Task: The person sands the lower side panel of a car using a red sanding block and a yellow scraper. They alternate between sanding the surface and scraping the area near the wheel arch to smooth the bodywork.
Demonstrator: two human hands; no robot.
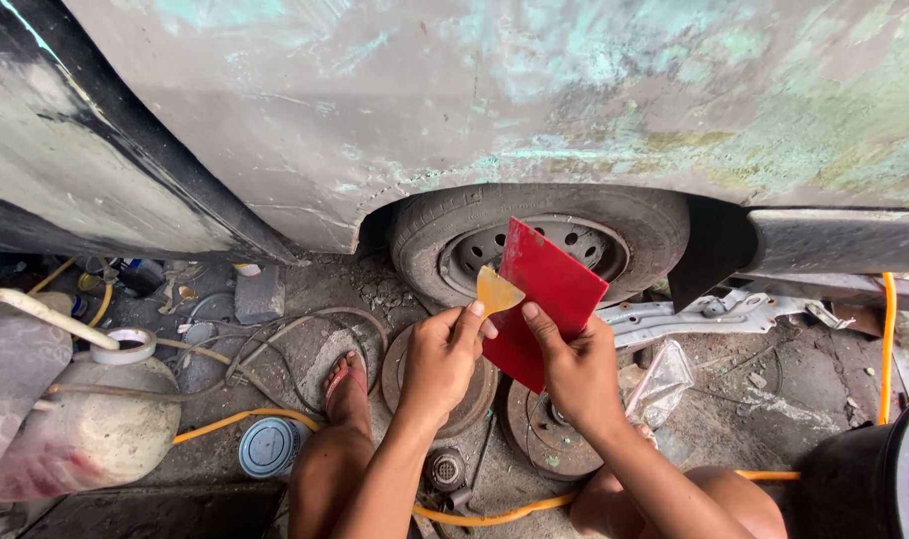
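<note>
floor [774, 399]: dirty concrete | brake drums [549, 434] | yellow hose [225, 419] | tape roll [271, 446]

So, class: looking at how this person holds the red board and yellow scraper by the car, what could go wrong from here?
The small yellow plastic scraper is pinched only at its base by the left hand, so it may slip. The flat red rectangular board is tilted in the right hand and could drop onto the rusty brake drums below.
</note>
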